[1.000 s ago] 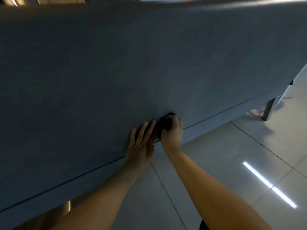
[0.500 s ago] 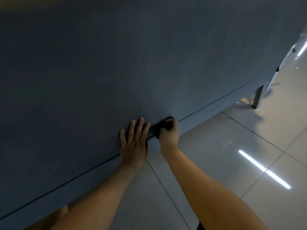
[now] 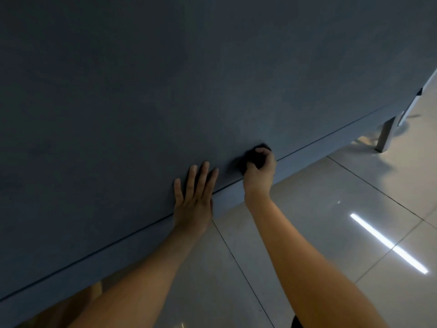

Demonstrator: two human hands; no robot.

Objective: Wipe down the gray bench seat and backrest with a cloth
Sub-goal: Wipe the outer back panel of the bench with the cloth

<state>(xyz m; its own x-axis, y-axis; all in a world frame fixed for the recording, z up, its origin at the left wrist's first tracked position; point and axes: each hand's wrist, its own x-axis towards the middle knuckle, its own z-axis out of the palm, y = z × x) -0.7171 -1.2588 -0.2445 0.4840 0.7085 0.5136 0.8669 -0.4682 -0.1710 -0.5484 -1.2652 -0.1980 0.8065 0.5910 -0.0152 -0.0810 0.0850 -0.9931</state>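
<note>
The gray bench (image 3: 165,91) fills most of the view as a large flat upholstered panel, with a seam running diagonally above its lower band. My right hand (image 3: 260,172) grips a small dark cloth (image 3: 250,157) bunched against the panel just above the seam. My left hand (image 3: 195,197) lies flat on the panel to the left of it, fingers straight and spread, a gap between the two hands.
A metal bench leg (image 3: 385,133) stands at the right end. Glossy pale floor tiles (image 3: 331,209) lie below the bench, with a bright light strip reflected on them at the right.
My right hand slid the cloth rightward along the seam, away from my left hand, which stayed flat on the panel. The view dropped and closed in on the bench.
</note>
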